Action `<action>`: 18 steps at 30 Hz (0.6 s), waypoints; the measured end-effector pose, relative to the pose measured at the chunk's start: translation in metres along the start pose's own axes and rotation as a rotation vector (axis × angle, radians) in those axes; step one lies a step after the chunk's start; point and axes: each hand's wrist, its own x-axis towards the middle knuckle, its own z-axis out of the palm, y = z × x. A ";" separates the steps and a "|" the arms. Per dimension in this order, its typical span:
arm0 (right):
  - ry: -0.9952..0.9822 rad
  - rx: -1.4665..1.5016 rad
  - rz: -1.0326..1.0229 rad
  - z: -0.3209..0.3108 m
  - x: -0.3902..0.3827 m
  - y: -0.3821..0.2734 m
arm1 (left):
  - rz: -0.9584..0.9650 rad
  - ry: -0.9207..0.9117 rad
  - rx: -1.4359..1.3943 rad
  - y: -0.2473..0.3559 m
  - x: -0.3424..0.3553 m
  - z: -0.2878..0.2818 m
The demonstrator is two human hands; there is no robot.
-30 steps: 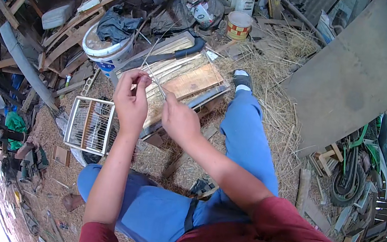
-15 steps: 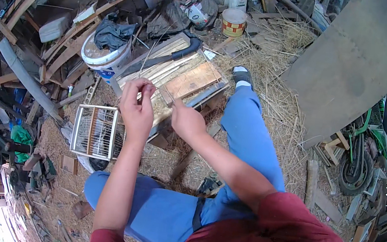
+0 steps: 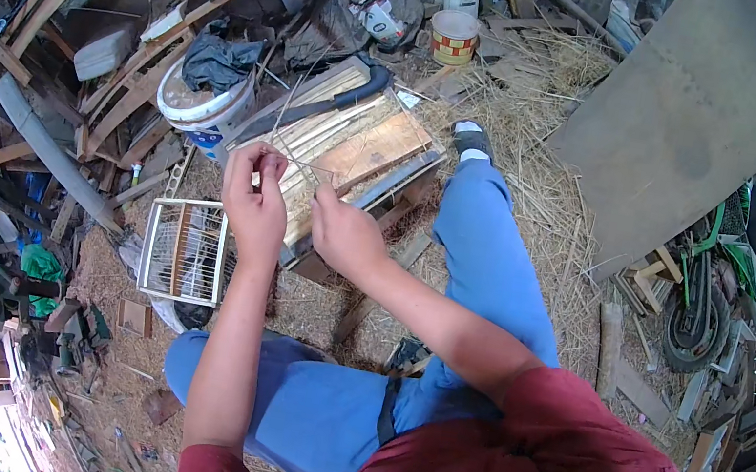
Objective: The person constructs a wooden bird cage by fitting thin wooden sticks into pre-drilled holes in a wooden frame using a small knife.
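Note:
My left hand [image 3: 255, 202] is closed, with fingertips pinching a thin stick [image 3: 279, 122] that rises away from me. A second slender piece [image 3: 310, 165] stretches from these fingers toward my right hand [image 3: 346, 234]. That right hand is closed, its thumb side facing the left; what it grips is too small to make out. Both hands are above the near end of a low wooden bench [image 3: 393, 202]. Light wooden strips [image 3: 319, 143], a flat reddish board [image 3: 380, 149] and a machete [image 3: 314, 107] with a black handle lie on it.
A small barred cage [image 3: 185, 250] with a white frame stands left of the bench. Beyond it is a white bucket [image 3: 204, 115] topped by a dark bag [image 3: 218, 62]. A smaller bucket [image 3: 454, 39] sits farther back. At right leans a large grey sheet [image 3: 687, 127]; straw covers the floor.
Both hands have shifted slightly left, the right one also nearer to me. The thin piece between them now lies more level. The bench items keep their places.

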 end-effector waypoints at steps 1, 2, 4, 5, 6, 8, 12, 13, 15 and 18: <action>-0.003 -0.012 -0.039 -0.003 0.003 -0.001 | 0.002 -0.001 -0.002 0.000 0.001 -0.001; -0.073 -0.093 0.056 0.007 0.008 0.017 | -0.006 0.000 -0.009 -0.002 0.000 -0.001; -0.068 -0.168 0.120 0.012 0.009 0.067 | 0.006 -0.013 -0.033 -0.003 0.004 0.009; -0.078 -0.232 0.178 0.014 0.011 0.078 | -0.030 -0.013 -0.064 -0.006 0.005 0.010; -0.074 -0.220 0.164 0.012 0.009 0.067 | -0.078 -0.002 -0.085 -0.010 0.003 0.006; -0.083 -0.175 0.119 0.008 0.007 0.030 | -0.056 -0.003 -0.068 -0.012 0.001 -0.003; -0.034 -0.110 0.028 0.000 0.004 0.005 | -0.044 0.006 -0.088 -0.014 0.001 -0.008; -0.038 -0.104 0.032 -0.002 0.004 0.009 | -0.042 0.003 -0.101 -0.015 0.002 -0.008; -0.102 -0.188 0.132 0.008 0.007 0.063 | -0.066 -0.045 -0.096 -0.012 0.004 -0.003; -0.135 -0.204 0.203 0.009 0.012 0.068 | -0.075 -0.086 -0.070 -0.013 0.008 -0.005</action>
